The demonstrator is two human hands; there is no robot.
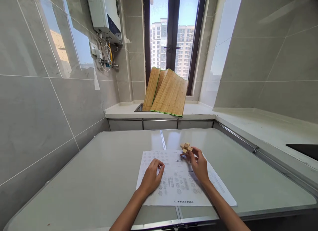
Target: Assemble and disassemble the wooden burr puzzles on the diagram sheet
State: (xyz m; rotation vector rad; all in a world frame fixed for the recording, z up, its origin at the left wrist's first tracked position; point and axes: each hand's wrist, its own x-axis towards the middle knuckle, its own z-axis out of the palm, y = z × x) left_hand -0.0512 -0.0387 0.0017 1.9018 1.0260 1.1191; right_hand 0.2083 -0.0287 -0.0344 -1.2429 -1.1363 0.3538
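Observation:
A small wooden block puzzle [186, 147] is held up in the fingertips of my right hand [198, 162], above the top edge of a printed paper sheet [174, 194]. Light and darker wooden pieces cross each other in it. My left hand [152, 174] rests over the left part of the sheet, fingers curled with the thumb near the index finger, and nothing shows in it. Small line drawings and text cover the sheet, which lies flat on the pale table.
The pale table [99, 178] has a metal seam down its middle. Behind it, a bamboo mat [171, 91] leans on the white counter [198, 109] by the window. A water heater [105, 17] hangs on the left wall. A dark panel [304, 150] lies in the right counter.

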